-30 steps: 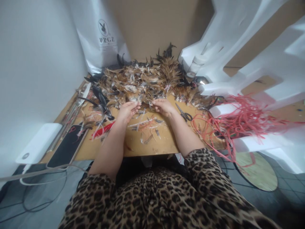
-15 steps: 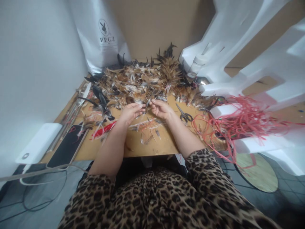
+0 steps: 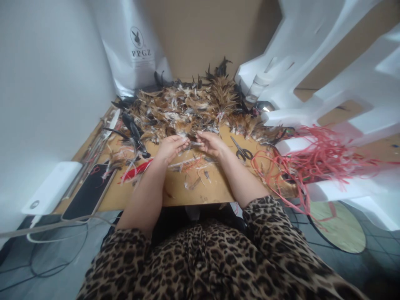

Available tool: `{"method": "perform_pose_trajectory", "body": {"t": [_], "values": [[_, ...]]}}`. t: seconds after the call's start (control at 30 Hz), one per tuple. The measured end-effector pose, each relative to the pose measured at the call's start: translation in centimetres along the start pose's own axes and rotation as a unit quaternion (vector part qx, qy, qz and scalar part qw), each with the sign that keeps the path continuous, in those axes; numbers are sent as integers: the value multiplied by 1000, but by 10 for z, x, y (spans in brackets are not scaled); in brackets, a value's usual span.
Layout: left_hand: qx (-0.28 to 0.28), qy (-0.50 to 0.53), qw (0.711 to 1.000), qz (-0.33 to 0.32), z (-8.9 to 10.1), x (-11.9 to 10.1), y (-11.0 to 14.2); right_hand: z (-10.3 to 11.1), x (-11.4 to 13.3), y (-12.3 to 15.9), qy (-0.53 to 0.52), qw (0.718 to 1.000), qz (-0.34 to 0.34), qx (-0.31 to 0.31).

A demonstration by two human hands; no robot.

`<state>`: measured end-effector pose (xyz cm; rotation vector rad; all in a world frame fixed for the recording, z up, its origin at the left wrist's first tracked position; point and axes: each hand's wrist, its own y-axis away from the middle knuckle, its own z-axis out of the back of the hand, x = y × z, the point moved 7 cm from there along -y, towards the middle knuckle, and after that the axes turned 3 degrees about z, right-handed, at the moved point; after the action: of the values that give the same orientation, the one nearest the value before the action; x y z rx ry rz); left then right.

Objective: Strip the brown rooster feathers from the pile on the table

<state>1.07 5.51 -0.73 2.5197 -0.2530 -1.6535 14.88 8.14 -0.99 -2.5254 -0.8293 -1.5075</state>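
Head view: wooden table [image 3: 175, 193], white wall [image 3: 46, 104], hands [image 3: 170, 146] pinching a feather [image 3: 193, 143].

Person wearing leopard-print garment [image 3: 212, 262]: tan ground, black and brown rosette spots, loose soft fabric gathering in folds across lap. Sleeves [image 3: 268, 216] in same print, pushed up and ending about elbows, leaving forearms bare. Left hand [image 3: 170, 148] and right hand [image 3: 212, 143] bare: wearing no gloves; rings, watch, bracelets not showing at this size. Nails too small to tell.
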Motion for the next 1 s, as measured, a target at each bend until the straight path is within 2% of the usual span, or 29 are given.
{"method": "perform_pose_trajectory", "body": {"t": [0.2,0.37,0.53,0.67,0.83,0.9,1.0], "values": [[6,4,1000,-15,1,-4,0,-2,7,6,150,989,18,-5],[-10,-28,999,-17,2,-4,0,-5,9,12,291,956,20,16],[-13,-50,998,-25,1,-3,0,-10,6,17,345,938,-7,44],[-11,-30,999,-22,0,-4,0,-11,5,16,322,946,-1,32],[-34,31,999,-22,5,-4,-1,-9,17,10,176,977,106,-52],[-18,37,999,-1,3,0,-1,-9,18,9,131,977,142,-85],[20,36,999,29,-4,6,-1,-12,17,9,121,970,179,-109]]}}
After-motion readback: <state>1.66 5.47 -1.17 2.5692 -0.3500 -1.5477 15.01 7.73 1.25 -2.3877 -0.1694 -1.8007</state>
